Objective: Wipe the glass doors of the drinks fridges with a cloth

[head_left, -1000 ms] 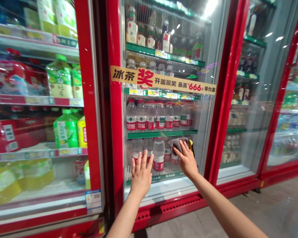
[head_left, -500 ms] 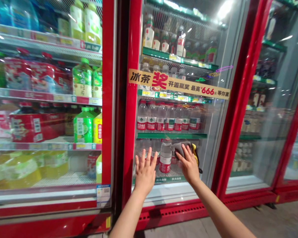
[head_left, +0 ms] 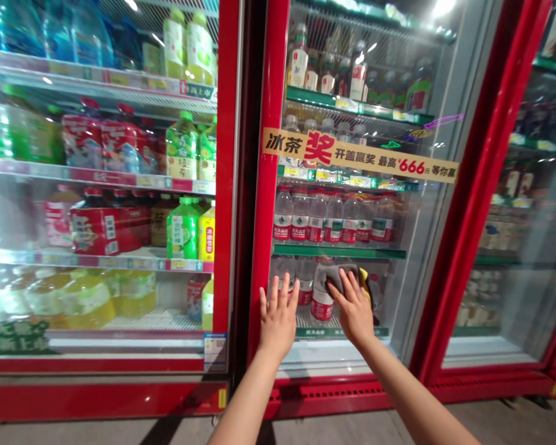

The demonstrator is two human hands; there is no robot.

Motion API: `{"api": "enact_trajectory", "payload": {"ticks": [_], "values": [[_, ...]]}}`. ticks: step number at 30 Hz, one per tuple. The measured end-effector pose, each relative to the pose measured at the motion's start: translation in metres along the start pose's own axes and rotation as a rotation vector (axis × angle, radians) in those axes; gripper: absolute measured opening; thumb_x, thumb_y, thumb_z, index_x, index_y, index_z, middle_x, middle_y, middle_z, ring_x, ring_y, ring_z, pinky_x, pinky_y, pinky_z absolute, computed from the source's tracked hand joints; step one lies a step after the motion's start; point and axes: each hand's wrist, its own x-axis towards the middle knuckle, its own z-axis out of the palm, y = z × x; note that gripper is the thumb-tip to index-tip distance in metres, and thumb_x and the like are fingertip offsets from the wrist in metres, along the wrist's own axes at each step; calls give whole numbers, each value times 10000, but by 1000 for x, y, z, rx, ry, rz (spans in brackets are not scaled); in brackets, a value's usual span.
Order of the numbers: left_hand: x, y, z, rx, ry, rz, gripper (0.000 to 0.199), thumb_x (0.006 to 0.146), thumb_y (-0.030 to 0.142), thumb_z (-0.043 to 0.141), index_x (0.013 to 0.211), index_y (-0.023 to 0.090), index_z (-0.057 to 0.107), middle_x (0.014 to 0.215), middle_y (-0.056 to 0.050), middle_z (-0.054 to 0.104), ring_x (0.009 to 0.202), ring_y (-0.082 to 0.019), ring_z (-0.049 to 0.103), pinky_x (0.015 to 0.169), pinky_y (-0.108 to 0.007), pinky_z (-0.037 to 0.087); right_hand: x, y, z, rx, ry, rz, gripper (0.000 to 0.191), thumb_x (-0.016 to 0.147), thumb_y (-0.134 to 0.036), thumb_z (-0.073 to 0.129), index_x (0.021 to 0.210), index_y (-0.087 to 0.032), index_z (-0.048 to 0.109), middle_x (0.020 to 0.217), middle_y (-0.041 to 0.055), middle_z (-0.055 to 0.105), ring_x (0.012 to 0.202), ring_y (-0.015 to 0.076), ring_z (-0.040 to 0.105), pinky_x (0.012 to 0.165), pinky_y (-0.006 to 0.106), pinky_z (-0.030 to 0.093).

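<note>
We're sliding the cloth (head_left: 327, 276) leftward under a flat, spread right hand (head_left: 356, 312), wiping glass (head_left: 414, 216) before one bottle (head_left: 322, 310); left hand (head_left: 278, 318) splaying open, holding nothing.

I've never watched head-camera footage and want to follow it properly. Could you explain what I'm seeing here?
There's no machine here, just a person's two bare hands. All the pictures come from one camera worn on the head, looking forward and down. In front is a drinks cooler's glass door, with a printed banner running across it. Behind the glass, shelves hold drinks, including a row of red-capped bottles.

The left hand is empty, fingers spread, near the door's lower left; it seems to rest there, though contact is hard to confirm. The right hand lies over a gray cloth with yellow and black at one side, apparently holding it against the glass.
</note>
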Motion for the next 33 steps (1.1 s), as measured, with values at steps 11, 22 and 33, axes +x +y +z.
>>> {"api": "enact_trajectory", "payload": {"ticks": [11, 22, 33], "values": [[-12, -9, -1, 51, 2, -81, 743, 862, 203, 635, 1556, 252, 374, 1688, -105, 166, 1564, -349, 91, 1242, -660, 108, 26, -57, -1, 47, -60, -126, 717, 857, -47, 550, 1477, -403, 489, 1651, 28, 313, 1533, 292, 254, 1150, 566, 348], [-22, -27, -4, 71, 16, -134, 886, 826, 203, 650, 1601, 142, 224, 1667, -143, 234, 1569, -315, 86, 1264, -614, 56, 53, -89, -3, 59, -11, -29, 635, 919, -84, 511, 1482, -376, 489, 1658, 51, 296, 1540, 318, 223, 1120, 599, 357], [-28, -35, -3, 88, 71, -159, 947, 837, 191, 639, 1613, 98, 105, 1653, -189, 256, 1560, -338, 138, 1271, -613, 71, 83, -105, -12, 126, -81, -278, 553, 963, -182, 536, 1480, -371, 492, 1661, 16, 278, 1527, 300, 263, 1154, 573, 309]]}}
